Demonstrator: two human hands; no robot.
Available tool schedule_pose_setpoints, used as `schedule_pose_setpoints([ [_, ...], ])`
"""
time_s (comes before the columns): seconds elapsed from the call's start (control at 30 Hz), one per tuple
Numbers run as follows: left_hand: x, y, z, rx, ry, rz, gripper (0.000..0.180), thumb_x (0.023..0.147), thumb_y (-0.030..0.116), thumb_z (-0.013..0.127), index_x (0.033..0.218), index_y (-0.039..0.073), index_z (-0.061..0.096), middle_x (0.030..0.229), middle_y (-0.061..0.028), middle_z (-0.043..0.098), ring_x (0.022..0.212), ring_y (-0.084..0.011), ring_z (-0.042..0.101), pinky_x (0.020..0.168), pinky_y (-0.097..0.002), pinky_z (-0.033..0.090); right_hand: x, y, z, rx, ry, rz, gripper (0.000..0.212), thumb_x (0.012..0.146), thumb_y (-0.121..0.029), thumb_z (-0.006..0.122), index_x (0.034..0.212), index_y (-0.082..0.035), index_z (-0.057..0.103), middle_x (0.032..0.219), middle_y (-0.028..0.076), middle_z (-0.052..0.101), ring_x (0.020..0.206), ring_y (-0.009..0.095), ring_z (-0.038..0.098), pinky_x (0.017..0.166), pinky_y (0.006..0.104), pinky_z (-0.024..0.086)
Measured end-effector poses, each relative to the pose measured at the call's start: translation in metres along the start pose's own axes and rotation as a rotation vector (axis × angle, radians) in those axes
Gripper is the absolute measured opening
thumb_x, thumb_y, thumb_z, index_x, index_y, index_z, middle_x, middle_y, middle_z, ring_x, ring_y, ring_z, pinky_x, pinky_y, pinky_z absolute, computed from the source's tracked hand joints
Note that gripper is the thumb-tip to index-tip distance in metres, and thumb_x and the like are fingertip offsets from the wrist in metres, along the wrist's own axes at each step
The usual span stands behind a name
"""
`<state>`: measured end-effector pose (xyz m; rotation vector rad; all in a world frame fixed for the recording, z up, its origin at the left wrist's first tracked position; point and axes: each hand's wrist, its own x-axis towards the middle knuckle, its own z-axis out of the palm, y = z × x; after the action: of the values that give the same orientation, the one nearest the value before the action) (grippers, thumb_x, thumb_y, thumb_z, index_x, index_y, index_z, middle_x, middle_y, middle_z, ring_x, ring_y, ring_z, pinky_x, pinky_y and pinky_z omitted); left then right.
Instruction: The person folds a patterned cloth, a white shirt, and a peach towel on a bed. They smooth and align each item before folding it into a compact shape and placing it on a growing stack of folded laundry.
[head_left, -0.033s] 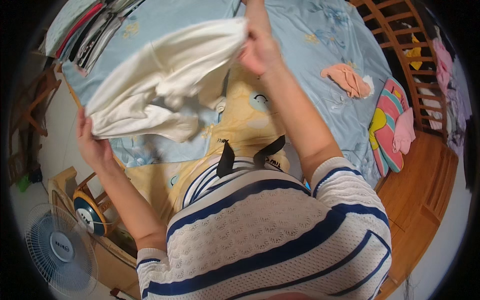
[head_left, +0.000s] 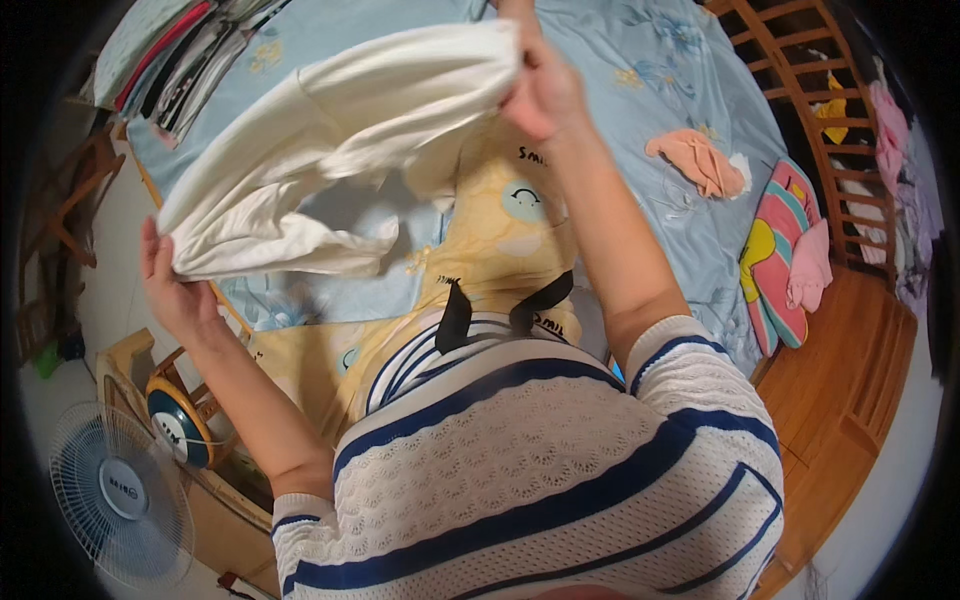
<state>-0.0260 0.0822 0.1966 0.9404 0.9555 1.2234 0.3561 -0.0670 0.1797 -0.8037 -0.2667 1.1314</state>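
A cream-white soft garment (head_left: 330, 100) is stretched in the air between my two hands, its loose folds hanging toward me. Whether it is a top or trousers I cannot make out. My left hand (head_left: 183, 295) pinches its lower left corner, thumb and fingers closed on the cloth. At the upper right end, my right hand (head_left: 545, 95) grips the other edge. Below the garment lie the light blue bed sheet (head_left: 310, 300) and the yellow printed fabric (head_left: 510, 225) over my lap. Part of the sheet is hidden behind the cloth.
A row of folded clothes (head_left: 180, 85) lies at the bed's far left. On the right are a crumpled peach cloth (head_left: 700, 163), a colourful cushion (head_left: 778, 255) with a pink cloth (head_left: 808, 278), and a wooden rail (head_left: 800, 95). A fan (head_left: 122, 490) stands at the lower left.
My hands have drawn slightly farther apart, the right one up and to the right, the left one a little outward. The garment is pulled wider and its hanging folds have swung.
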Motion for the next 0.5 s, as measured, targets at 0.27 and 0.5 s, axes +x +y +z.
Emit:
schedule_pose_setpoints([
  [0.27,-0.024,-0.035,-0.038,0.456,-0.169,-0.210,0.044,0.080,-0.002,0.053,0.123,0.007,0.057,0.119,-0.0036,0.059,0.096,-0.0111,0.058,0.081,-0.0246,0.047,-0.047,0.027,-0.041,-0.733,0.023,0.234,0.027,0.089,-0.026,0.056,0.105,-0.004,0.057,0.090,0.000,0.058,0.081,0.007,0.052,0.069,0.0226,0.043],
  [0.5,-0.061,-0.030,-0.080,0.544,-0.427,-0.444,0.037,0.077,0.002,0.059,0.114,0.002,0.063,0.109,-0.0071,0.063,0.084,-0.0090,0.057,0.071,-0.0219,0.045,-0.085,0.011,-0.033,-0.647,-0.422,0.591,0.034,0.079,-0.012,0.067,0.108,0.001,0.055,0.096,0.005,0.062,0.088,0.009,0.057,0.076,0.0226,0.046],
])
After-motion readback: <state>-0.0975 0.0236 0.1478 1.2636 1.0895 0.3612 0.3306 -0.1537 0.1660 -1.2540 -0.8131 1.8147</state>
